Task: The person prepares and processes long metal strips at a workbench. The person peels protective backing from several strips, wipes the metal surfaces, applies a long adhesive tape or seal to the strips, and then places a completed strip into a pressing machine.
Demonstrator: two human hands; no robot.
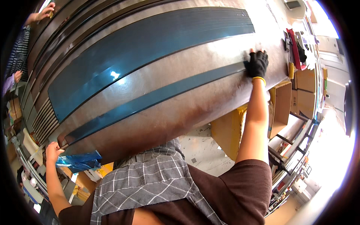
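Note:
A long, narrow blue-surfaced strip point(161, 93) lies lengthwise across the brown table point(210, 93). Its left end narrows to a bare brownish tip at the table's edge, where the curled fingers of my left hand point(54, 152) close on it. Just below that hand, crumpled shiny blue film point(79, 161) hangs off the edge. My right hand point(257, 64), in a black fingerless glove with a yellow cuff, rests with fingers spread over the strip's right end. Beyond the strip is a wide blue panel point(150, 52), with several thin bar ends point(45, 122) sticking out at its left.
Long dark bars point(86, 32) lie along the table's far side. Another person's hand point(45, 12) is at the far left, with another hand point(18, 76) below it. Cardboard boxes point(303, 88) stand at the right, and an open one point(227, 131) sits below the near edge.

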